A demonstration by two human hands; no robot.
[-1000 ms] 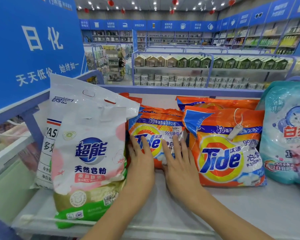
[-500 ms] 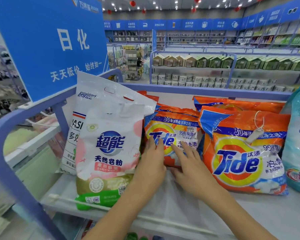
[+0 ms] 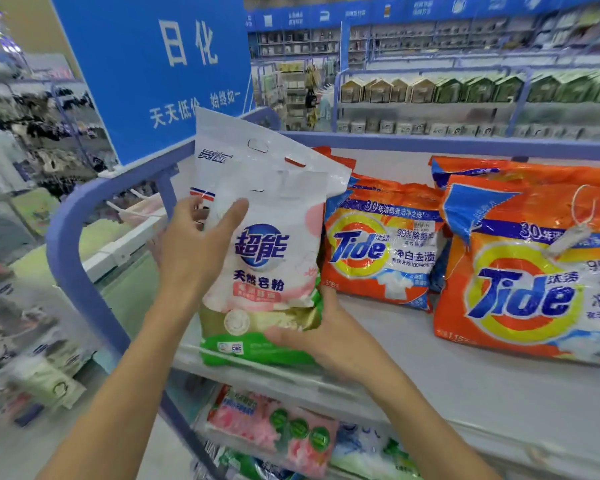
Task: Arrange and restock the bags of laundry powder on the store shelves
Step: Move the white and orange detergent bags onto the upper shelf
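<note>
One white-pink powder bag (image 3: 274,268), green base, blue logo

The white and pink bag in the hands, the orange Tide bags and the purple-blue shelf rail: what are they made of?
White and pink laundry powder bag: likely thin plastic film, semi-glossy; it crumples at the right hand. Orange Tide bags: glossy plastic film, with bright glints on wrinkles. Purple-blue shelf rail: probably painted metal tube, smooth, evenly coloured bend.

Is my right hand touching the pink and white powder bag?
Touching. The head view shows the right hand holding the pink and white bag at its lower right corner.
</note>
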